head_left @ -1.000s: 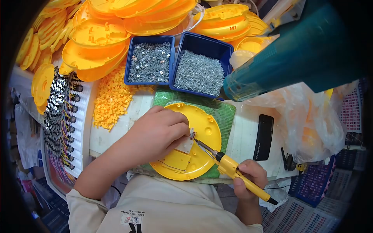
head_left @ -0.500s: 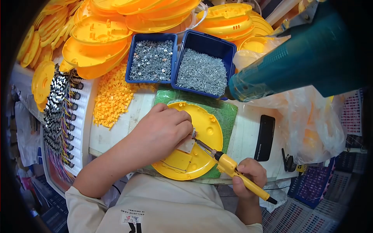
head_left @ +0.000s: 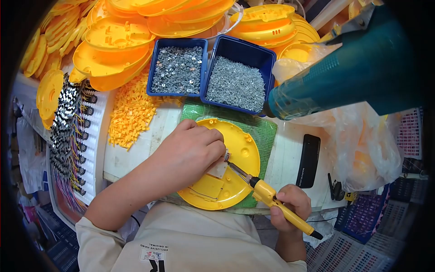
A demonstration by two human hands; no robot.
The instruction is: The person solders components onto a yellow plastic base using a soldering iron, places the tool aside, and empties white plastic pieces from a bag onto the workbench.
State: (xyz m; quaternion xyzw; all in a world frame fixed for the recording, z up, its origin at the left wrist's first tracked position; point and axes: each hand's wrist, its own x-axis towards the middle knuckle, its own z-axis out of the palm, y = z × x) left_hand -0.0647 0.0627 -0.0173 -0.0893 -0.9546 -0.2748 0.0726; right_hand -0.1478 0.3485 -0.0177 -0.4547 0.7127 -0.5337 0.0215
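Observation:
My right hand [head_left: 292, 206] is closed around the yellow handle of a soldering iron [head_left: 274, 199]. The iron slants up and to the left, and its metal tip ends at a small part beside my left fingertips. My left hand [head_left: 195, 147] is bent over a round yellow plastic shell [head_left: 242, 170], fingers curled inward and pointing down. Whatever those fingers pinch is hidden under the hand. Just below them a pale flat piece [head_left: 218, 169] shows inside the shell. The shell lies hollow side up on a green mat [head_left: 267, 131].
Behind the mat stand two blue bins, one with small metal pieces [head_left: 176, 70], one with screws [head_left: 235, 84]. Small yellow parts [head_left: 131, 113] lie left, beside a white rack of wired parts [head_left: 93, 136]. A teal tapered tool [head_left: 335, 77] juts in from the right above a black case [head_left: 309, 161].
Almost nothing differs. Both hands, the soldering iron and the shell keep their places; the view has shifted only very slightly.

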